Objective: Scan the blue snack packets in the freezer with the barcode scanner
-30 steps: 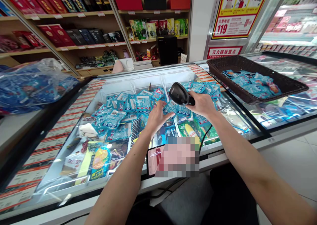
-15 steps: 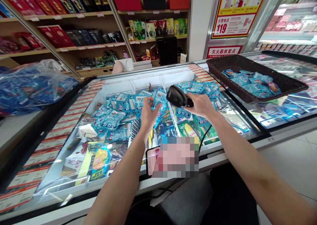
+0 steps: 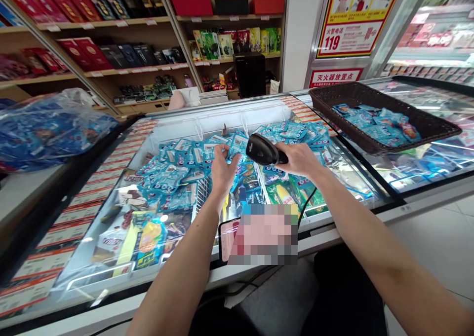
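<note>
My right hand (image 3: 301, 159) is wrapped round the handle of a black barcode scanner (image 3: 263, 149), whose head points left. Close to the scanner's head, my left hand (image 3: 223, 166) pinches a small blue packet (image 3: 237, 144) with its barcode side facing up. Around both hands, many more blue packets (image 3: 166, 178) lie spread over the glass top of a chest freezer. Others form a pile (image 3: 301, 132) beyond my right hand. A cable hangs from below the right wrist toward the freezer's front edge.
A brown woven basket (image 3: 385, 143) with blue packets stands at the right on the freezer. At far left lies a clear plastic bag (image 3: 52, 129) full of blue packets. A phone (image 3: 229, 240), partly blurred out, rests at the front edge. Shelves of goods (image 3: 129, 20) stand behind.
The scanner has shifted slightly left and down, and its head now covers part of the packet's right side. My left hand stays almost still, holding the packet.
</note>
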Tool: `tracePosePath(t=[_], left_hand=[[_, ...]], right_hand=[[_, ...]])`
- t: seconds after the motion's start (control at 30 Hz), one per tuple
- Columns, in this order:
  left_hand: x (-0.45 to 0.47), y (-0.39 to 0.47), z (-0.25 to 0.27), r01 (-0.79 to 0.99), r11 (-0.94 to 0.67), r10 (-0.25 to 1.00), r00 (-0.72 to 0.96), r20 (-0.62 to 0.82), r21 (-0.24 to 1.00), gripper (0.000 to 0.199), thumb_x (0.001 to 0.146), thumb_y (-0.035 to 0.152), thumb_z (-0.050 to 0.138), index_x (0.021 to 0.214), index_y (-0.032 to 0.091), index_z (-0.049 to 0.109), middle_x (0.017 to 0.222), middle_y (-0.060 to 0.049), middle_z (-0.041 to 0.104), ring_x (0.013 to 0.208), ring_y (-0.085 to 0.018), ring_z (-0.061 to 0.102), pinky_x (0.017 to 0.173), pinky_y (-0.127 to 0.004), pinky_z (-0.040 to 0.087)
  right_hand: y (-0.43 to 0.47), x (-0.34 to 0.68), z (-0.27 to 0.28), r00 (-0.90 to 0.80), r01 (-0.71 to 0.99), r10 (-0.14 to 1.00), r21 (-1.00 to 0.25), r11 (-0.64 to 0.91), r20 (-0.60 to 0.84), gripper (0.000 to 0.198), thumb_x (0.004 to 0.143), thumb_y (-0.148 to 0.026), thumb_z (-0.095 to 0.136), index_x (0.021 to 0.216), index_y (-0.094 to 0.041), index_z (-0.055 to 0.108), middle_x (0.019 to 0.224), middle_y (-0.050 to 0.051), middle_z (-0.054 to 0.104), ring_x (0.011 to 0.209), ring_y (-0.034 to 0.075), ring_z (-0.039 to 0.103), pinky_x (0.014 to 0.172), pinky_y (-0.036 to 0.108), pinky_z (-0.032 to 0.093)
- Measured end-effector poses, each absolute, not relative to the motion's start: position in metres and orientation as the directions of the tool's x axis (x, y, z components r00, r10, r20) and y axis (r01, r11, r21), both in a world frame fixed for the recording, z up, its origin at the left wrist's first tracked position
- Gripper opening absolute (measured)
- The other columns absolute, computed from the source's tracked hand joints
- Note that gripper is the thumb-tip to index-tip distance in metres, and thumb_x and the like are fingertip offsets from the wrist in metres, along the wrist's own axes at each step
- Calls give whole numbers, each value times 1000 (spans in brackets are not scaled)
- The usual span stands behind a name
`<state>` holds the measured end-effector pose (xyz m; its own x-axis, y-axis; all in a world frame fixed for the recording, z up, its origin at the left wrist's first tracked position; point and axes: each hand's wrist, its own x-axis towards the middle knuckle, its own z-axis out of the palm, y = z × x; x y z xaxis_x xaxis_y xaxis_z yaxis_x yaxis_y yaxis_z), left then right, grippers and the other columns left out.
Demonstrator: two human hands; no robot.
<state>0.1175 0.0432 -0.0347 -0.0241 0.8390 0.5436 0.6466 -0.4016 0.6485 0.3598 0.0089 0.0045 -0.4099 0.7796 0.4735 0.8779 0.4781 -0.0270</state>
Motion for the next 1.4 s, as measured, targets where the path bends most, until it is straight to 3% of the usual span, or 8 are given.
tracePosePath(t=[0.23, 0.97, 1.4], left_hand=[[117, 40, -31, 677, -384, 850, -5, 526, 628, 41, 80, 49, 51, 108, 22, 39, 87, -2, 60, 52, -9, 49, 56, -26, 38], [118, 37, -31, 696, -402, 839, 20, 543, 595, 39, 81, 47, 49, 109, 22, 38, 88, -2, 59, 49, -8, 45, 55, -26, 36], [117, 40, -30, 769, -354, 813, -28, 581, 533, 35, 80, 43, 51, 106, 22, 40, 91, -4, 60, 74, -18, 60, 61, -27, 39]], right_hand=[[8, 359, 4, -424, 866, 768, -34, 499, 479, 38, 78, -43, 52, 107, -19, 56, 81, 4, 69, 66, 18, 60, 55, 27, 29], [8, 359, 4, -436, 852, 758, -48, 521, 485, 38, 77, -42, 52, 107, -19, 57, 81, 4, 69, 65, 17, 59, 55, 27, 29], [9, 359, 1, -480, 813, 717, -51, 580, 506, 37, 78, -43, 53, 106, -19, 56, 81, 4, 68, 65, 16, 59, 55, 26, 29]])
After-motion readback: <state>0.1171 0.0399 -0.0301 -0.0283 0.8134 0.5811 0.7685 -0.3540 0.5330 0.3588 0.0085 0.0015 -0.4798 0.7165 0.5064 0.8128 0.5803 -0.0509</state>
